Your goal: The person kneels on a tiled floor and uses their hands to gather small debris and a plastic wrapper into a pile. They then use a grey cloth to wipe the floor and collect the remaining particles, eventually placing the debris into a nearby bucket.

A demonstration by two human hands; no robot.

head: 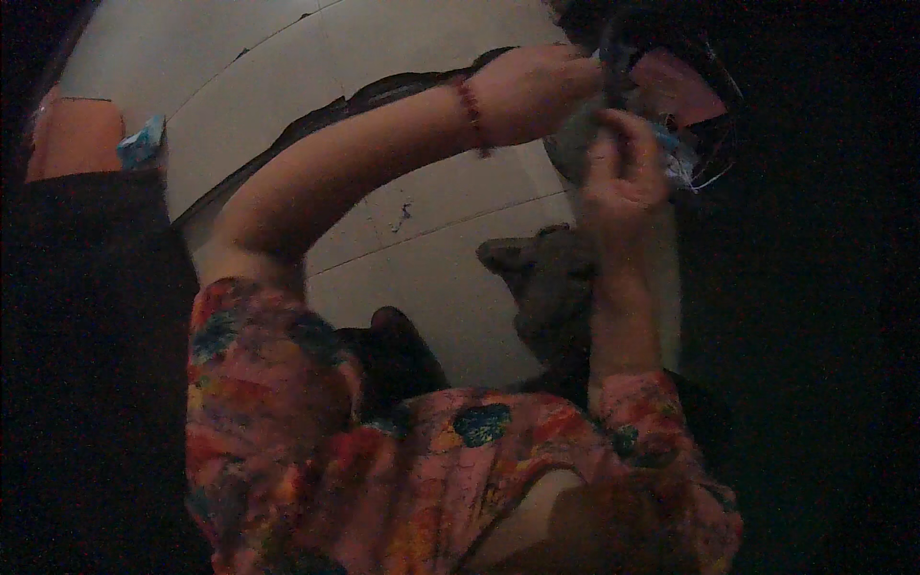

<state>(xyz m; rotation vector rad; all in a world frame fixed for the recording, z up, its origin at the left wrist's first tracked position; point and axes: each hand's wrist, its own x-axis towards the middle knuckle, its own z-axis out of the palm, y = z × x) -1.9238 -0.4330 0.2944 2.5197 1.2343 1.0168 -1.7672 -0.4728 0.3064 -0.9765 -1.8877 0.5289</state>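
At the upper right both hands are close together, and the picture is dim and blurred. My left hand (pixel 550 90), with a dark red beaded bracelet (pixel 471 115) at the wrist, reaches in from the left. Its fingertips are hidden beside a dark object (pixel 617 61). Just below and to the right, my right hand (pixel 625 172) has its fingers bent near a greyish rounded thing (pixel 571 144); whether it holds anything is unclear. Beyond the hands are a pink flat piece (pixel 679 86) and a crumpled blue and white item (pixel 675 154) with thin pale strands.
Light floor tiles (pixel 445 287) with dark joints lie below the arms. A dark crumpled cloth-like shape (pixel 553 287) is left of my right forearm. At the far left are an orange-pink object (pixel 75 136) and a crumpled light blue item (pixel 142 144). Deep shadow covers both sides.
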